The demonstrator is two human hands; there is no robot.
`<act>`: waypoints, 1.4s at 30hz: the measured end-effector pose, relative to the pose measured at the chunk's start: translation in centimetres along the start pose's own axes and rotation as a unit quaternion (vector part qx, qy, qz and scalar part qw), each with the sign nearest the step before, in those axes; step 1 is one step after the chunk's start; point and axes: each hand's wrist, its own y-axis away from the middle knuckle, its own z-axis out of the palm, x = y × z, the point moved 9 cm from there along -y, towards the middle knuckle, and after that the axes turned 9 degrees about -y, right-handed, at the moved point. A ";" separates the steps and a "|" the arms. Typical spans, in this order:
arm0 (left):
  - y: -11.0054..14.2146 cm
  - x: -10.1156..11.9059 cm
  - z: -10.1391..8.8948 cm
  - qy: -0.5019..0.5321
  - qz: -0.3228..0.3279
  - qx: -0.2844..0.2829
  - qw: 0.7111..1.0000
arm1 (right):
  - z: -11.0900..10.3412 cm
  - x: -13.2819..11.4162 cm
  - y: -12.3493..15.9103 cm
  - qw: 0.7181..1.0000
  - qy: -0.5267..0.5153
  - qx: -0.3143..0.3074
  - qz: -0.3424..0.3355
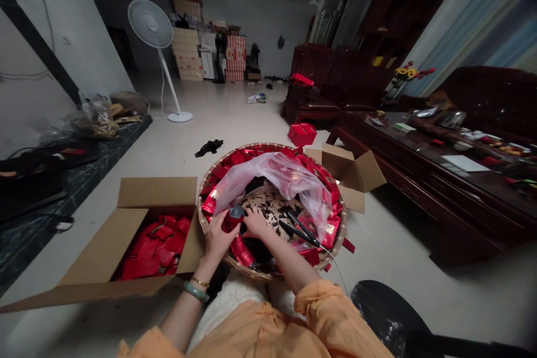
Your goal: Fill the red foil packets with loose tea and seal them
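Observation:
My left hand point(217, 236) is closed around a small red packet point(232, 218) held at the near left rim of a round woven basket point(340, 230). My right hand point(255, 222) rests, fingers curled, on a pile of dark loose tea leaves point(274, 207) in the basket's middle; what it pinches, if anything, is hidden. A crumpled clear plastic bag point(282, 176) lies over the leaves. Red packets point(241, 250) line the basket's rim. A black clamp-like tool point(298, 231) with a cord lies in the basket to the right of my right hand.
An open cardboard box point(126, 282) with red packets stands at left. A second open box point(350, 170) sits behind the basket. A dark wooden table point(444, 184) fills the right. A white standing fan point(156, 28) and stacked cartons point(188, 50) are at the back.

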 end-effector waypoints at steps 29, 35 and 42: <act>-0.5 2.5 2.1 -0.008 0.017 -0.036 0.999 | -1.3 10.5 6.5 0.635 -0.647 0.369 0.206; -0.1 2.7 2.7 0.012 0.022 -0.044 0.999 | -0.3 9.5 6.5 0.396 -0.859 0.269 0.181; 0.3 2.9 3.2 0.025 0.020 -0.061 0.998 | -2.9 9.2 6.7 0.430 -0.844 0.286 0.146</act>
